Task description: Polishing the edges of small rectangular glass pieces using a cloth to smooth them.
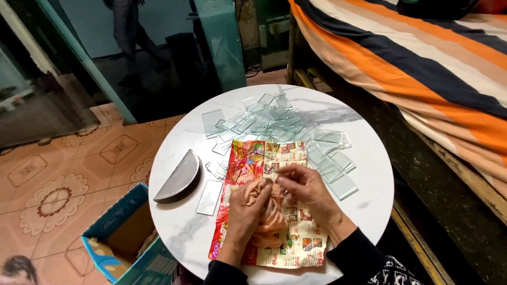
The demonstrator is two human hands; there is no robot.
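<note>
While a blue box [119, 232] sits on the tiled floor at lower left, a grey half-disc [179, 177] lies at the left of the round white table [369, 195], a glass slip [209, 197] just beside it. At lower centre, the left hand [247, 211] is closed around a peach cloth [272, 219] over a printed flyer [264, 158]. Touching the cloth, the right hand [306, 187] pinches something small; what it is, I cannot tell. Glass pieces [264, 119] pile above centre, and a striped bed [422, 58] fills the upper right.
</note>
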